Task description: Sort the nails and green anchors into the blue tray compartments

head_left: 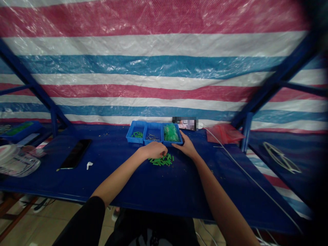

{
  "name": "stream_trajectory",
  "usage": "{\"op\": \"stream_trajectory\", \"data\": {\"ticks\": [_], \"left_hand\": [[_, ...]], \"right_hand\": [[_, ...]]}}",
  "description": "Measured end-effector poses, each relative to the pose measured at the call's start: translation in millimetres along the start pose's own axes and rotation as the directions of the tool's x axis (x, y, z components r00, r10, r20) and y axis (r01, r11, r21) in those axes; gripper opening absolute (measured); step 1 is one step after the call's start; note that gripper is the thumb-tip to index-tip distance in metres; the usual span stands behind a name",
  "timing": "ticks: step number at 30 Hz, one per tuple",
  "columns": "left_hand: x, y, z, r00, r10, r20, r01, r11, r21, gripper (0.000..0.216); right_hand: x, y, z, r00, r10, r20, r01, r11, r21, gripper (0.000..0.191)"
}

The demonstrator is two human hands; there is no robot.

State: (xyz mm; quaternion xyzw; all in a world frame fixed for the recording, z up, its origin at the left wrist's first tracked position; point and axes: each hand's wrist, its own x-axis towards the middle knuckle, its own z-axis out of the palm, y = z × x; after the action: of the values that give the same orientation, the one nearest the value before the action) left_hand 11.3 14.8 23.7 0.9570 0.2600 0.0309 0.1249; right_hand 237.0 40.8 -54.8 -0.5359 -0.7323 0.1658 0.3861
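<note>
1. Two hands are near the middle of the blue desk (53, 184). The left hand (153, 150) is curled, with its fingers down, just above a pile. I cannot tell if it has hold of anything. The right hand (183, 146) is open, and its fingers touch the front edge of a bin. It seems to hold nothing.
2. The pile of green plastic wall plugs (161, 160) lies on the desk, right under and between the hands.
3. Three blue bins stand in a row just past the hands. The left bin (135, 137) has a few green plugs. The middle bin (153, 138) has thin metal screws. The right bin (174, 140) has a clear bag of green plugs (170, 132).
4. So some plugs are in the bins, and many are out on the desk.
5. There is lots of open desk in front of the hands and to the left. A black phone (75, 153) lies far to the left of the left hand. A white cable (252, 181) runs along the right of the right hand. The near desk edge is close to the arms.
</note>
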Motion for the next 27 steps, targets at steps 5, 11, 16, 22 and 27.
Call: {"op": "stream_trajectory", "data": {"ticks": [5,11,16,22,27], "left_hand": [[1,-3,4,1.0,0.012,0.002,-0.012,1.0,0.013,0.012],[-1,-4,-3,0.999,0.04,-0.005,-0.04,0.998,-0.049,0.007],[-14,-13,-29,0.993,0.033,-0.11,-0.061,0.963,-0.264,0.013],[-37,-16,-52,0.919,-0.145,-0.365,-0.019,0.912,-0.41,0.022],[-46,-14,-45,0.832,-0.265,-0.487,0.04,0.905,-0.424,0.026]], "right_hand": [[1,-4,-1,0.999,0.036,0.004,-0.035,0.999,-0.019,0.092],[0,-6,-2,0.997,0.082,0.009,-0.082,0.996,-0.031,0.096],[0,-2,0,0.997,0.075,-0.001,-0.075,0.997,-0.03,0.095],[0,-1,1,0.997,0.077,-0.004,-0.077,0.997,-0.031,0.094],[1,-1,-1,0.998,0.067,0.011,-0.066,0.997,-0.026,0.092]]}}
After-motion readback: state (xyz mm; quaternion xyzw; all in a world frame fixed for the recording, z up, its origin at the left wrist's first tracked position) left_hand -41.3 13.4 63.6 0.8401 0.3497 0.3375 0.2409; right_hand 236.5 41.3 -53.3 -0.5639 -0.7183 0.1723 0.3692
